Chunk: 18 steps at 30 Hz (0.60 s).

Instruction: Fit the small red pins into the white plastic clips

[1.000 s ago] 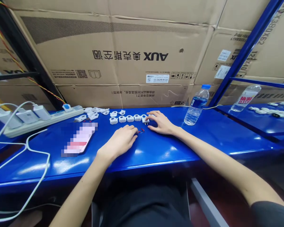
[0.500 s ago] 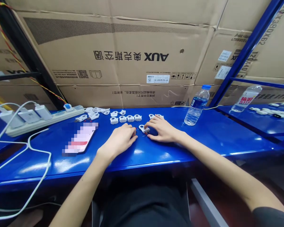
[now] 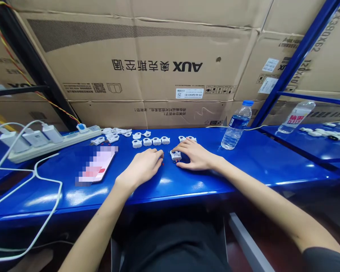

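Observation:
My right hand (image 3: 195, 156) rests on the blue table (image 3: 187, 181) and pinches a small white plastic part (image 3: 175, 155) between thumb and fingers. My left hand (image 3: 143, 166) lies just to its left, fingers curled, tips beside tiny red pieces (image 3: 162, 163); whether it holds one I cannot tell. A row of several similar white parts (image 3: 151, 142) lies behind the hands, with two more (image 3: 187, 138) behind my right hand.
A phone (image 3: 98, 168) lies left of my hands. A power strip (image 3: 48, 145) with chargers and white cables sits far left. A water bottle (image 3: 237, 125) stands at the right. Cardboard boxes (image 3: 158, 68) wall the back. Another bottle (image 3: 296, 117) lies on the neighbouring table.
My right hand took one white part out of the row and drew it toward me. My left hand shifted slightly over the red pieces.

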Available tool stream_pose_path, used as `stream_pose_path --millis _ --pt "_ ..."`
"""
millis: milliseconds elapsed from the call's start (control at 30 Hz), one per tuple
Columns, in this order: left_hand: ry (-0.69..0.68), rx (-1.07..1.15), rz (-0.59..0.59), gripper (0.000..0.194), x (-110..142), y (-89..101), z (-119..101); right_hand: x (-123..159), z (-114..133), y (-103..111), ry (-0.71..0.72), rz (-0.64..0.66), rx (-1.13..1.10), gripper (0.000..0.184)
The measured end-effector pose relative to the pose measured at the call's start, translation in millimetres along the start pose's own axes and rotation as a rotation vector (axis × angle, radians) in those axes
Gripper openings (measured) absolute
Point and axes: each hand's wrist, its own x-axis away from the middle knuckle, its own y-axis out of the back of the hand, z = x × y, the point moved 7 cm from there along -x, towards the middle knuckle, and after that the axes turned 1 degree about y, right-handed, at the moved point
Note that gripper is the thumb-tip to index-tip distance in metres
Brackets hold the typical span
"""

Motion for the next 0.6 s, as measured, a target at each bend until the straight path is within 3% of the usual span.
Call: stream_pose_path --millis 400,600 --pt "-0.079 -0.006 0.023 0.027 0.2 -2.3 -4.2 -0.3 0.1 0.6 -0.009 0.02 -0.037 0.045" --pt "-0.054 0.03 -0.059 0.023 1.2 2.6 -2.0 -3.6 2.2 6.6 -0.02 -0.095 -0.089 0.048"
